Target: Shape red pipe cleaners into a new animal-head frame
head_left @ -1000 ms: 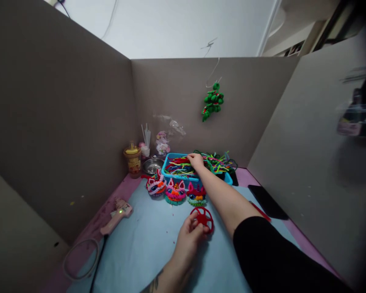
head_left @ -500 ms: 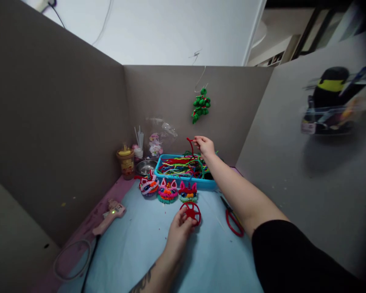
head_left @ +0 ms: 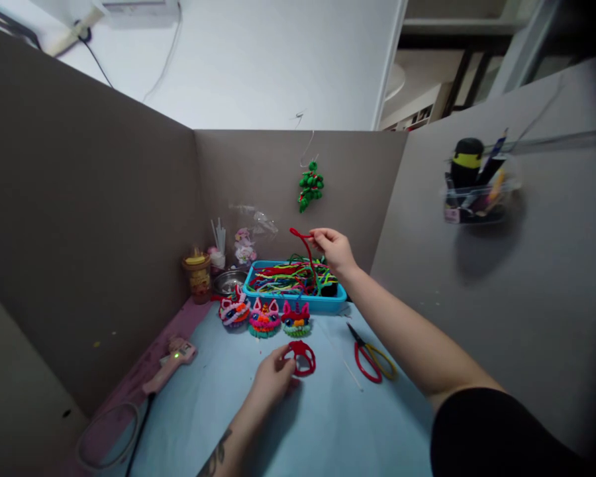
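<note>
Three finished faces (head_left: 264,317); one red wheel (head_left: 300,358); one scissors (head_left: 372,354).

Two bare forearms enter from the bottom edge. Right arm: a black sleeve (head_left: 496,437) covers the upper arm and ends above the elbow; forearm and right hand (head_left: 334,248) uncovered, no rings, watch or gloves to be seen. Left arm: no sleeve in view; a dark tattoo (head_left: 217,454) runs along the inner forearm near the frame's edge, its pattern too small to read. Left hand (head_left: 271,383) bare, no jewellery visible.
</note>
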The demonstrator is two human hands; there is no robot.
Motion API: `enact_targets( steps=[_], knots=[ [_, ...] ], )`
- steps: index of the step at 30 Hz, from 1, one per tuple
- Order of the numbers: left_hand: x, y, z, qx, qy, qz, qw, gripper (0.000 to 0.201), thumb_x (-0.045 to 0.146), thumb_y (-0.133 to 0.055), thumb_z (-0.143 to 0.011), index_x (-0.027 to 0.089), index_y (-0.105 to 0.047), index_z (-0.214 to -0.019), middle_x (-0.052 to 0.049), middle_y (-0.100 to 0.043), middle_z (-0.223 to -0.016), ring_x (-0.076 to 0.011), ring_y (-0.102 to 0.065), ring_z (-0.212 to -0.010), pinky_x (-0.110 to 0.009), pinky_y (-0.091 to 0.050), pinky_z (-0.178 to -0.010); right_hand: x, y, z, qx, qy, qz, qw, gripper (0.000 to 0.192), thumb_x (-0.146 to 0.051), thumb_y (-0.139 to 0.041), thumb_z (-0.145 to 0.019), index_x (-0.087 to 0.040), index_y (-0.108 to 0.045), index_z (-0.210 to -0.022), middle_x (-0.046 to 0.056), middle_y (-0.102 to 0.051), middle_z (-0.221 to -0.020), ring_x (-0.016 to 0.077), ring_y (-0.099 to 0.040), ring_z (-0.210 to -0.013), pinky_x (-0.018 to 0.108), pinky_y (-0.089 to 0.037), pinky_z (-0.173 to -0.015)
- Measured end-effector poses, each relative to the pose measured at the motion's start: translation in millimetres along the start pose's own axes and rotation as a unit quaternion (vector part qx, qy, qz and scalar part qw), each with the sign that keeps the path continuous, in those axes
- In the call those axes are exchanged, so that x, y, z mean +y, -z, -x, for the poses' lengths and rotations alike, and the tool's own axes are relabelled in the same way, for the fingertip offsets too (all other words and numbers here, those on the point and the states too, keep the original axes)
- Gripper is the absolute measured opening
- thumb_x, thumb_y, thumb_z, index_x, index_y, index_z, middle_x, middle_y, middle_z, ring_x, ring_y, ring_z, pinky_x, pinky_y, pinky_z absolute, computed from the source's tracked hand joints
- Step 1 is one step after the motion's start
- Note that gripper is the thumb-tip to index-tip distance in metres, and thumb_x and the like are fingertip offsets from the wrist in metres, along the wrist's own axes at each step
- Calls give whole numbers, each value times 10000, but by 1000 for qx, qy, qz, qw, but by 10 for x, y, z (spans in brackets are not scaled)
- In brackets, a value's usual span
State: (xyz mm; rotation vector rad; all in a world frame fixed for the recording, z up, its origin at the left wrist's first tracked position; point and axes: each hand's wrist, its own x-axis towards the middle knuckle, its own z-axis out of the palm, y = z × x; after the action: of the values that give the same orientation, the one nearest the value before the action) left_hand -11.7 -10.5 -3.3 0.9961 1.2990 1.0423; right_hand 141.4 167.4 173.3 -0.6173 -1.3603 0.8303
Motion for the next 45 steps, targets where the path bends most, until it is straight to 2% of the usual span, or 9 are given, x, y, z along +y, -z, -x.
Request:
enact_targets(
  steps=[4, 9, 11, 17, 25, 30, 36, 42, 45],
  knots=[
    [157, 104, 81, 99, -146, -79, 981, 499, 425, -605, -692, 98, -593, -1069, -108, -677, -828, -147, -598, -522, -265, -449, -512, -214, 43, 510, -34, -1, 61, 998, 304, -436, -625, -729, -154, -664, -835, 35, -679, -707, 136, -618, -648, 248, -478, -621],
    [419, -34, 200, 87, -249, 76, 962, 467, 443, -589, -736, 175, -564, -1117, -115, -608, -1142, -215, -587, -1011, -298, -467, -799, -382, 7, 1324, -107, 43, 172, 978, 194, -334, -563, -807, -186, -683, -846, 43, -698, -799, 160, -634, -726, 266, -490, -661],
    [441, -124, 202, 85, -254, 127, 955, 473, 452, -587, -744, 189, -549, -1136, -102, -587, -1177, -211, -550, -1072, -305, -438, -862, -386, -17, 1619, -119, 75, 220, 965, 152, -274, -560, -816, -204, -691, -851, 36, -701, -821, 160, -633, -748, 267, -482, -687],
    [365, -258, 187, 68, -242, 169, 953, 361, 489, -617, -704, 145, -574, -806, -21, -615, -764, -148, -571, -728, -263, -459, -712, -211, 11, 2133, -89, 131, 237, 958, 178, -193, -525, -835, -226, -681, -915, 35, -700, -853, 159, -630, -792, 280, -485, -725],
    [383, -386, 312, 14, -250, 85, 964, 406, 484, -611, -708, 129, -603, -904, -74, -628, -854, -178, -581, -793, -283, -464, -735, -111, 98, 2369, -67, 172, 267, 946, 228, -179, -474, -839, -250, -665, -941, 44, -690, -844, 191, -622, -786, 348, -500, -727],
    [386, -440, 362, 1, -276, 2, 961, 391, 464, -499, -787, 126, -600, -958, -85, -642, -821, -172, -576, -704, -288, -470, -663, -172, 67, 2384, -2, 79, 245, 966, 201, -203, -467, -823, -222, -659, -878, 51, -679, -815, 190, -626, -728, 293, -505, -611],
    [446, -469, 433, -25, -290, -124, 948, 265, 360, -476, -801, 145, -614, -870, -58, -622, -727, -151, -563, -627, -247, -449, -578, -201, 76, 2320, 11, 24, 226, 974, 147, -215, -491, -810, -200, -638, -808, 40, -665, -767, 187, -618, -709, 290, -496, -641],
    [590, -427, 527, 58, -338, -176, 923, 365, 312, -466, -813, 151, -524, -1136, -26, -607, -703, -145, -557, -604, -258, -441, -596, -248, 175, 2267, 44, 69, 289, 954, 147, -232, -474, -831, -189, -611, -799, 45, -631, -767, 182, -580, -716, 291, -462, -652],
    [682, -394, 550, 76, -399, -195, 893, 353, 285, -486, -811, 181, -547, -1143, -68, -634, -898, -170, -594, -778, -282, -455, -728, -270, 180, 2275, 33, 101, 324, 940, 160, -218, -452, -845, -195, -608, -817, 48, -619, -774, 183, -565, -729, 297, -447, -667]
  ],
)
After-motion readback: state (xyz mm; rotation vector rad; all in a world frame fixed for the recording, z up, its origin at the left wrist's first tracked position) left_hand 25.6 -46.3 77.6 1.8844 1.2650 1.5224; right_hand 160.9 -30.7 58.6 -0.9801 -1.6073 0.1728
